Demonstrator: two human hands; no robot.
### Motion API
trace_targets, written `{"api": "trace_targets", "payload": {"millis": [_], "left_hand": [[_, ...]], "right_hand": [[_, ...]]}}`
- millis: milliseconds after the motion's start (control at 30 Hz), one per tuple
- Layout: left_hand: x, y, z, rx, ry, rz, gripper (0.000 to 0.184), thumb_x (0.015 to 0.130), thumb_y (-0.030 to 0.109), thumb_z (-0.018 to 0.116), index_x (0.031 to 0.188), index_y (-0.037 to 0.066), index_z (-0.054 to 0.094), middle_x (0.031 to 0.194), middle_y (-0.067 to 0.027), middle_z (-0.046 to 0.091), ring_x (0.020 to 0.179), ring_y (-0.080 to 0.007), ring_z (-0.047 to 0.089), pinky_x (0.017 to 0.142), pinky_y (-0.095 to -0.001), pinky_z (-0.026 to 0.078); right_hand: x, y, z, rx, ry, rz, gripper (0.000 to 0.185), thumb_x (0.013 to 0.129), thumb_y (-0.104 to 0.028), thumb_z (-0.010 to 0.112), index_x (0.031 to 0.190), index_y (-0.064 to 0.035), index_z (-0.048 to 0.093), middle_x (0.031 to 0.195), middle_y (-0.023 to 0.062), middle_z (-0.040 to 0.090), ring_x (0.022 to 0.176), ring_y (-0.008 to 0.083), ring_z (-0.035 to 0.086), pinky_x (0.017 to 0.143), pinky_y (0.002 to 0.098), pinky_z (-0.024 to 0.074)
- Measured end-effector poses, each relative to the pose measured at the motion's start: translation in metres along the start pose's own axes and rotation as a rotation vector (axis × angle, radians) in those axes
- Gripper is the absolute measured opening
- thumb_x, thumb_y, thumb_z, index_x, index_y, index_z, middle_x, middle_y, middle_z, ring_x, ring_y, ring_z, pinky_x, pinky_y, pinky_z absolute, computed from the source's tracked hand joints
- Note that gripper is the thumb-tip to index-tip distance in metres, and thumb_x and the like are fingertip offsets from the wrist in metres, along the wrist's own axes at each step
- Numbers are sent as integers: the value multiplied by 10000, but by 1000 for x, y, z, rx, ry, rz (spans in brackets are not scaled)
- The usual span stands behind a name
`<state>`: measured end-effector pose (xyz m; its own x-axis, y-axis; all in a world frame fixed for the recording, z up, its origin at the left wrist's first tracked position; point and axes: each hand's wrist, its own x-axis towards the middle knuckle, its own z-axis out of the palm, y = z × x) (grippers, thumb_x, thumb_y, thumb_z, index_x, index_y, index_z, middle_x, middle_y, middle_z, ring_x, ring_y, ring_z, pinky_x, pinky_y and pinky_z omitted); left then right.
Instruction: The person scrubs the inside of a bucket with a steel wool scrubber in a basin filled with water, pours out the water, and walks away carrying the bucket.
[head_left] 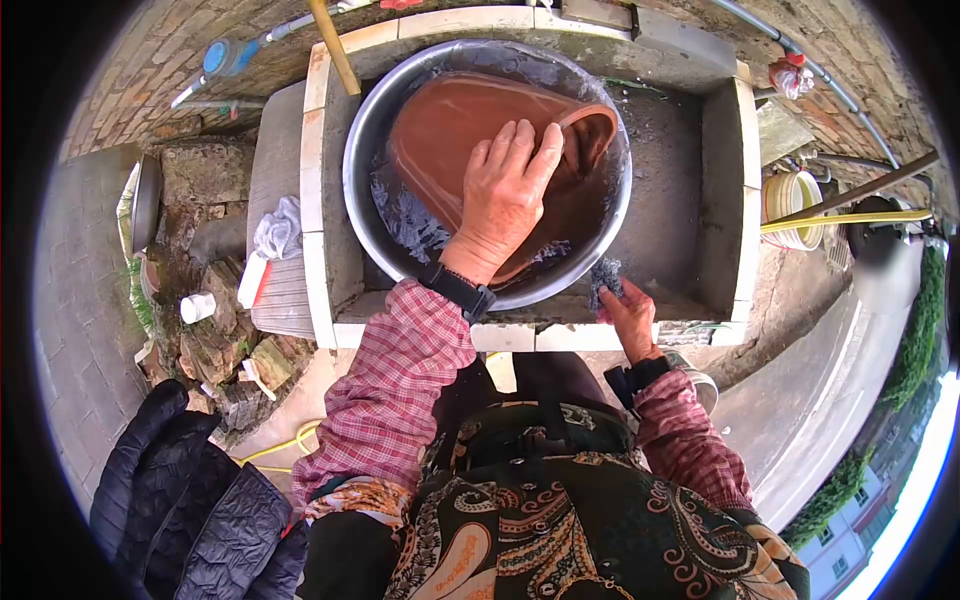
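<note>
A reddish-brown clay vessel (440, 125) lies tilted on its side in a large metal basin (362, 215), its rounded opening toward the right. My left hand (503, 195) rests on the vessel's upper side, fingers stretched out and pointing up toward the opening. Suds float on the water around the vessel. Just outside the basin's lower right rim, my right hand (630, 315) has its fingers closed on a grey scrubbing pad (604, 280). Both wrists wear dark bands.
The basin stands in a concrete trough (737, 200) with a tiled edge. A wooden stick (334, 48) leans at its upper left corner. Left of it are a crumpled cloth (278, 228), a white cup (198, 307) and stones. Buckets (795, 205) stand to the right.
</note>
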<state>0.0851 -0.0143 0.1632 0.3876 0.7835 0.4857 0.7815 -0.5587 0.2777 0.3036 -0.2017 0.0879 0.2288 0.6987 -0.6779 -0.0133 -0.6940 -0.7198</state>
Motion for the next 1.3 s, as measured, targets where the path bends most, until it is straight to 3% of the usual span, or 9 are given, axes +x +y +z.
{"api": "trace_targets", "payload": {"millis": [367,500,633,700,767,933,1033,1167,1300], "left_hand": [[-21,-27,7,-7,-16,-52,519,813,66,638,1316,75,511,1220,-159,595,1145,-318,570,868,-438,460],[-67,-66,-4,-325,60,-788,738,775,99,713,1404,8,338,1161,-220,627,1046,-399,612,885,-435,488],[-159,-94,-4,-482,-482,-1055,611,792,371,726,1248,11,534,1122,-210,657,1022,-379,633,893,-431,490],[-197,-94,1,-326,-815,-1027,567,767,381,741,1165,5,592,1143,-207,647,1084,-352,608,911,-419,486],[-218,-98,10,-162,-796,-721,600,759,399,728,1196,9,598,1208,-196,620,1176,-332,553,936,-401,473],[-246,-127,78,483,-773,-517,418,805,239,602,1178,51,635,1306,-213,541,1269,-358,452,987,-552,374],[-240,-99,102,25,-914,-618,438,815,205,572,1233,79,606,1367,-214,496,1289,-376,433,1000,-563,365],[-263,-38,156,-300,-842,-374,640,835,193,565,1449,163,388,1465,-183,394,1345,-369,372,1114,-519,268],[-200,-20,82,-396,-823,-407,467,830,241,615,1260,69,553,1323,-213,506,1230,-370,488,1037,-502,372]], "right_hand": [[7,8,-2,-44,14,4,282,894,-125,670,1133,23,649,648,42,641,518,88,578,489,238,484],[8,11,-4,-49,31,-12,286,895,-133,669,1141,11,652,645,41,642,523,88,583,484,237,489],[5,8,-4,-94,6,-14,264,902,-151,669,1114,6,644,671,44,655,548,97,616,500,236,514],[1,4,-1,-77,14,-22,266,905,-148,664,1122,4,643,674,43,656,551,95,615,506,235,514],[1,1,1,-59,31,-3,284,904,-144,665,1146,1,640,685,33,656,552,86,605,516,229,512],[1,7,-8,-94,71,6,286,895,-134,680,1147,-3,646,707,27,669,571,84,616,516,228,501],[-2,4,-7,-85,83,6,260,893,-134,681,1123,-13,657,695,29,668,566,84,618,515,223,494],[-4,6,-3,-114,62,29,246,897,-139,676,1114,-22,660,688,22,667,566,82,617,510,222,481],[-8,-2,-2,-110,59,9,257,897,-144,676,1124,-24,656,690,24,669,556,80,610,515,222,479]]}}
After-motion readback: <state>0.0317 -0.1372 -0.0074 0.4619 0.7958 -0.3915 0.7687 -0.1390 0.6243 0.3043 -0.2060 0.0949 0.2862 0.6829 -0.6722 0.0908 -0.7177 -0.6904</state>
